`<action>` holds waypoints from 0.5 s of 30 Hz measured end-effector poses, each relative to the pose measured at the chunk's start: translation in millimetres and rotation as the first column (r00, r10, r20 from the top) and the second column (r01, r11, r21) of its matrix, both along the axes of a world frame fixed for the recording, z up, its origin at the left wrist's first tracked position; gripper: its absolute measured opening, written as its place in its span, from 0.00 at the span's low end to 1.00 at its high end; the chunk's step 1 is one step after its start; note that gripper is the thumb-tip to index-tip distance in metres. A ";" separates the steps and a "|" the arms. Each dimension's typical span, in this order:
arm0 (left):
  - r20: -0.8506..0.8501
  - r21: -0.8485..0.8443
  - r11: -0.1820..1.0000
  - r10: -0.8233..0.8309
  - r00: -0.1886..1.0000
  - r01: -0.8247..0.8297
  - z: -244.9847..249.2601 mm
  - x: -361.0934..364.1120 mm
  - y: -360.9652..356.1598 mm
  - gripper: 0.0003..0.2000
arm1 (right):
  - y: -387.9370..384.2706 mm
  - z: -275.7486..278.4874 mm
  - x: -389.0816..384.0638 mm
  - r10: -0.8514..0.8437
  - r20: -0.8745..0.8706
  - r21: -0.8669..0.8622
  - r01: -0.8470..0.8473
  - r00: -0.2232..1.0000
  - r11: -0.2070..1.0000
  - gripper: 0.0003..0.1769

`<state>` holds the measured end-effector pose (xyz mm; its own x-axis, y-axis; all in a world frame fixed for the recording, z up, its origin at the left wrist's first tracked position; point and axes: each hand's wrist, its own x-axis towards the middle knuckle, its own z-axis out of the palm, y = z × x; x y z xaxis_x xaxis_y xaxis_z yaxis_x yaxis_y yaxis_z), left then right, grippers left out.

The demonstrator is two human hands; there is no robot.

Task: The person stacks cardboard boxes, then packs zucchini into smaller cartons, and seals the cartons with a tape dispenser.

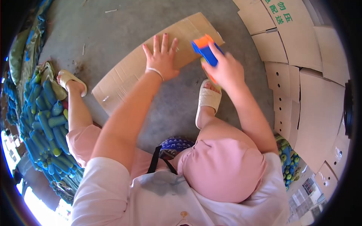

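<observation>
A long flattened cardboard box lies on the floor in front of me. My left hand rests flat on it near the middle, fingers spread. Close to the box's right end, my right hand is wrapped round a blue and orange tape dispenser. The dispenser overlaps the edge of the cardboard in this view, and its lower part is partly hidden by my hand and blurred.
Stacked cardboard boxes form a wall on the right. A heap of cucumber-like vegetables in blue foam nets lies at the left, more of them at lower right. My sandalled feet stand on the concrete floor.
</observation>
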<state>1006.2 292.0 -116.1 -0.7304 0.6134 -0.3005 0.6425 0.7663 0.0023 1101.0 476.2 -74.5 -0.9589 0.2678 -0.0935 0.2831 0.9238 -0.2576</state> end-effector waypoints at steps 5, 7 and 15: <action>0.198 0.068 0.996 -0.064 0.978 0.051 5.4 -72.5 -13.5 0.54 | -6.8 -21.5 29.3 -0.068 -0.088 -0.004 0.068 0.994 0.998 0.39; 0.283 0.223 0.974 -0.114 0.952 0.051 -1.0 -114.5 -30.6 0.55 | -9.2 -12.1 -20.0 -0.018 -0.079 0.001 0.018 0.997 1.000 0.36; -0.208 -0.074 0.994 0.070 0.976 -0.087 2.4 -103.0 -17.6 0.60 | -13.3 16.3 -119.1 0.035 0.092 -0.065 -0.029 0.995 0.998 0.34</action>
